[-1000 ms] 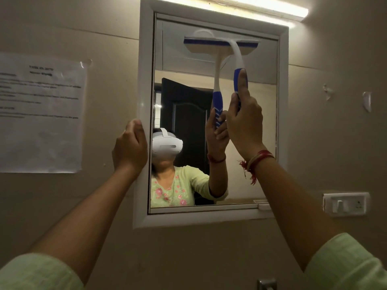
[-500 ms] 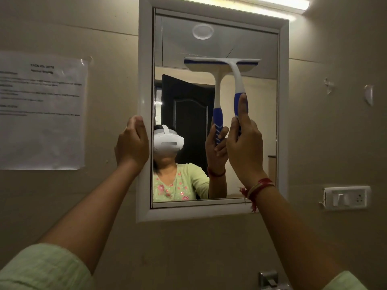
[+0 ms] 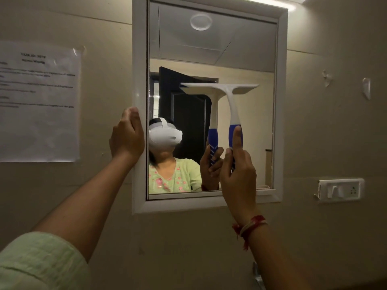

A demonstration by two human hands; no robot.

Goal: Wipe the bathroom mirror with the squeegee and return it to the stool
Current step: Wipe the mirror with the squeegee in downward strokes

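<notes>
A white-framed mirror (image 3: 280,101) hangs on the beige wall. The squeegee (image 3: 231,101), white with a blue handle, lies with its blade across the middle of the glass. My right hand (image 3: 237,174) grips the blue handle, with one finger stretched up along it. My left hand (image 3: 126,136) holds the left edge of the mirror frame at mid height, fingers curled round it. The stool is not in view. The glass reflects the squeegee, my hand and a person wearing a white headset.
A printed sheet of paper (image 3: 38,101) is taped to the wall left of the mirror. A white switch and socket plate (image 3: 340,190) sits on the wall at lower right. A light strip (image 3: 293,0) glows above the mirror. Small hooks (image 3: 366,87) stick to the right wall.
My right hand has drawn the squeegee down the glass from near the top to about the middle. My left hand stays on the frame's left edge.
</notes>
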